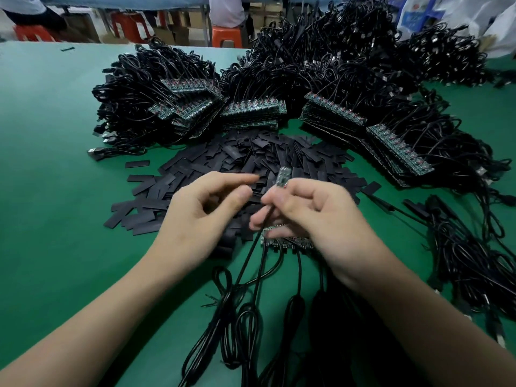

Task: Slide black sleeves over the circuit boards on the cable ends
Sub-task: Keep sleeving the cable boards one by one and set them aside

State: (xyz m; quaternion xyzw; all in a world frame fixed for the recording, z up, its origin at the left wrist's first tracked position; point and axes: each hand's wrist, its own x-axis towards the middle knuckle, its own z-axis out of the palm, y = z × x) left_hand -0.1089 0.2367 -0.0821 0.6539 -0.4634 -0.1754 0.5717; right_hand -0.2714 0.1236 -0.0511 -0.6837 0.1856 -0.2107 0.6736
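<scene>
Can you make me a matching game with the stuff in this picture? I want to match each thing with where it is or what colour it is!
Things:
1. circuit board
2. black sleeves
3. stool
4. table

Place or colour:
A. orange, far back beyond the table's edge
B. green
C. lying in a loose pile in the middle of the table
D. pinched in the fingers of the right hand

Right pairs: 1-D, 2-C, 3-A, 4-B.
</scene>
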